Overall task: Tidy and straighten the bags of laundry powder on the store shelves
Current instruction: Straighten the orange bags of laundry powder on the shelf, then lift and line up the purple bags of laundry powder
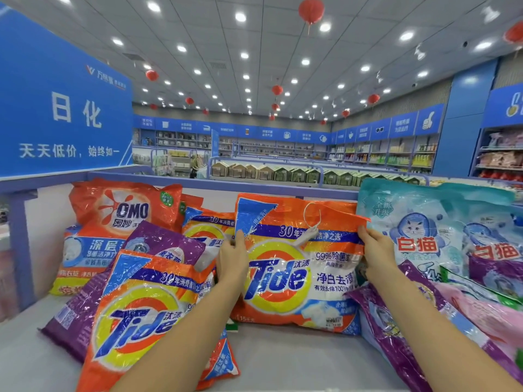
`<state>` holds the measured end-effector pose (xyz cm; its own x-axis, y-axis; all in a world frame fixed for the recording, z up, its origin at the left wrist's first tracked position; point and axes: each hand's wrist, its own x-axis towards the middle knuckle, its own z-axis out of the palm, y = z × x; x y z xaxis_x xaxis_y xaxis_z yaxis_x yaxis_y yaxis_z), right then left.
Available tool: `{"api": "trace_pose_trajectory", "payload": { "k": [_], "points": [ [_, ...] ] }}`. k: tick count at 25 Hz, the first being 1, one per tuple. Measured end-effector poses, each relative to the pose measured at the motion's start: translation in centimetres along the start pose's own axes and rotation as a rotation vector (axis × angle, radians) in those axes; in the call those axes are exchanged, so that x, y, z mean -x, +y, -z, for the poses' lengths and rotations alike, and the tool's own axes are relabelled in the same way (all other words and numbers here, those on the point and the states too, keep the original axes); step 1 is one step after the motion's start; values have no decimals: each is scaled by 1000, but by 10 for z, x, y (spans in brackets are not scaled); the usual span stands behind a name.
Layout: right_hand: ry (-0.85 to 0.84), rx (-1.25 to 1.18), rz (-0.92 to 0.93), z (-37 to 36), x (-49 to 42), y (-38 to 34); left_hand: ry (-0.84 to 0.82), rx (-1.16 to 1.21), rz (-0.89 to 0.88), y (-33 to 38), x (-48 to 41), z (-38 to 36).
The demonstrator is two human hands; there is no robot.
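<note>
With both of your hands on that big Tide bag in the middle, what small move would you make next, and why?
Probably stand the big Tide bag upright and square against the back rail. The left hand and right hand grip its upper sides, its top edge is crumpled and slanted, and it leans beside the pale blue cat bag, while another Tide bag lies slumped in front.

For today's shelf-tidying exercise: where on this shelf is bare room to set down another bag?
Bare shelf lies in front of the held Tide bag, between the front Tide bag and purple bags. A strip at far left too. Elsewhere, bags overlap.
</note>
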<state>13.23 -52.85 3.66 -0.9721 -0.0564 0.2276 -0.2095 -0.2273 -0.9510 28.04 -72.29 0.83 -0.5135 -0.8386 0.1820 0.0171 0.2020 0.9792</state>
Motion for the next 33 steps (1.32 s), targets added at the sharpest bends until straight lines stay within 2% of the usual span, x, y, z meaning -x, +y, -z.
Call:
{"api": "trace_pose_trajectory", "payload": {
  "k": [4,7,10,13,16,18,21,25,28,33],
  "points": [
    [10,-11,-33,1,-1,1,37,40,-56,17,-12,4],
    [25,-16,-45,-1,-4,-1,42,98,-5,16,-13,5],
    [0,-3,-68,3,-8,0,-28,156,-23,27,-9,11],
    [36,-30,-60,10,-5,-8,-133,86,-153,45,-6,45],
    [221,37,159,22,11,-26,-176,-11,-329,58,-6,113],
    [236,65,338,23,36,-41,-167,-26,-394,63,-10,165],
    [138,107,490,1,88,-61,-77,-139,-340,48,-28,234],
    [-137,150,562,-48,148,-66,-56,-297,-21,-19,-45,295],
    [-368,276,555,-83,181,-57,-141,-348,131,-50,-37,296],
    [-729,643,467,-122,235,-22,-327,-193,185,-63,-37,281]
  ]
}}
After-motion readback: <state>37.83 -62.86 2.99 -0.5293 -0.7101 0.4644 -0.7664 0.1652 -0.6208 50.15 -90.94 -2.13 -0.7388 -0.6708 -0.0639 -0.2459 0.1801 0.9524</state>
